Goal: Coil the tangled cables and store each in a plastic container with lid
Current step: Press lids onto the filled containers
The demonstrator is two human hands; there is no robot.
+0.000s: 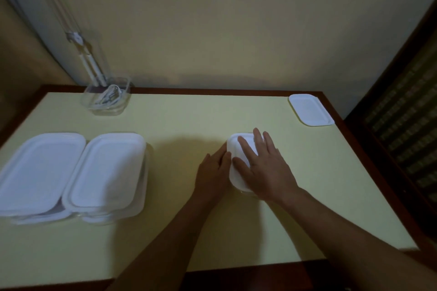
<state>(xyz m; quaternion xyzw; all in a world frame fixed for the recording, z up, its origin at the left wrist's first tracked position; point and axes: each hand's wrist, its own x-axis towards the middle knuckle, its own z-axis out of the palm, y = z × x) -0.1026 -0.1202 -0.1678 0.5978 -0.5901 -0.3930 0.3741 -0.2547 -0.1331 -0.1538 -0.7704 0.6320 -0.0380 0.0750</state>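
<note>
— So, where do things stand?
— The small lidded container (236, 178) sits right of centre on the table (189, 120). The right hand (267, 168) lies flat on top of it, fingers spread, pressing down. The left hand (212, 172) is against its left side; whether those fingers curl round the wall, I can't tell.
— What might go wrong?
— Pressure on one half only could leave a far corner unseated. The box could also skid on the smooth top if the bracing hand slackens. A cable loop caught under the rim would stop it closing, though I can't see inside.
— Anything left?
— A white cable (108, 97) lies in the open clear container (88, 101) at the far left. The loose lid (309, 110), likely its cover, is well apart at the far right corner.
</note>
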